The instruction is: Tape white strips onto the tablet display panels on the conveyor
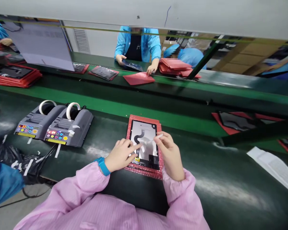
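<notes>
The person, in a pink smock with a blue wristband (102, 165) on the left wrist, works over a dark panel (149, 154) that lies flat on a red bubble sleeve (144, 117) on the dark tabletop (218, 179), straight in front of the body. The left hand (120, 155) rests at the panel's left edge; its forefinger is stretched out with the tip pressing on the panel's face, and the other fingers are curled loosely under, holding nothing. The right hand (169, 151) hangs over the panel's right edge, its thumb and forefinger pinched on one end of a pale strip of tape (158, 137), which slants down towards the left forefinger. A black curved ribbon shows on the upper half of the panel. To the left, well apart from the hands, two grey tape dispensers (54, 127) stand side by side, each with a white roll on top and coloured buttons in front, and loose bits of tape lie near them. A white sheet of paper (273, 169) lies at the right. Beyond a green belt (134, 108), another person in a blue coat (147, 44) has both hands on the far bench, beside a pile of red sleeves (174, 67).
</notes>
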A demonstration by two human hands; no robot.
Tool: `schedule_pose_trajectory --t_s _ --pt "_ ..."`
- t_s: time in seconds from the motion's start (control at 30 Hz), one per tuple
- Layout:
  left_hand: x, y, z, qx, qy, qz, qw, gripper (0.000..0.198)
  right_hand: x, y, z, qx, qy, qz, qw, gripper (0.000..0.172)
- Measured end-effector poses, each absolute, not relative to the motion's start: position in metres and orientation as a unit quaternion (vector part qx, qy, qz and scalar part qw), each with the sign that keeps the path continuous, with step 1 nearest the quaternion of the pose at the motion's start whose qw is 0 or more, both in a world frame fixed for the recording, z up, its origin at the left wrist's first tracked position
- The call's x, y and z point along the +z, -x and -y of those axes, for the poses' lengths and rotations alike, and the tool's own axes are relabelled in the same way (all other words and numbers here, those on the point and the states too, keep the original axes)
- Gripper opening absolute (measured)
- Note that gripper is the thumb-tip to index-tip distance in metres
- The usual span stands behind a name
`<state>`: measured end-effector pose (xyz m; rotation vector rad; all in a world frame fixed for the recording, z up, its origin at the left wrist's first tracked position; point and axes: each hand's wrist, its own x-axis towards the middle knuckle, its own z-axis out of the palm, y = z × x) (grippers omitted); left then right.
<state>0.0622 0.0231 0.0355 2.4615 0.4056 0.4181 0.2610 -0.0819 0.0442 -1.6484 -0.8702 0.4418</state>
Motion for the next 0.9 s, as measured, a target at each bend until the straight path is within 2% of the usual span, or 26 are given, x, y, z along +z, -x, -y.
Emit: schedule_pose_trajectory --t_s 0.07,0.17,0.27,0.43,0.57,0.9 --pt "0.023 -0.060 -0.019 0.144 -0.955 -0.153 0.210 0.034 0.034 -0.271 0.079 0.198 0.726 0.393 0.528 0.034" --pt "0.004 -0.060 -0.012 0.133 -0.969 -0.146 0.148 0.032 0.012 -0.276 0.070 0.230 0.748 0.436 0.444 0.040" --pt "-0.005 -0.063 -0.009 0.131 -0.970 -0.159 0.127 0.032 -0.006 -0.271 0.058 0.247 0.764 0.453 0.388 0.040" --pt "-0.004 -0.066 -0.013 0.129 -0.971 -0.154 0.129 0.029 -0.011 -0.262 0.041 0.218 0.812 0.446 0.307 0.025" --pt "-0.005 -0.069 -0.016 0.139 -0.975 -0.120 0.128 0.027 -0.007 -0.261 0.030 0.202 0.827 0.447 0.275 0.020" --pt "-0.008 -0.079 -0.026 0.153 -0.979 -0.052 0.121 0.023 -0.014 -0.263 0.024 0.170 0.823 0.475 0.262 0.026"
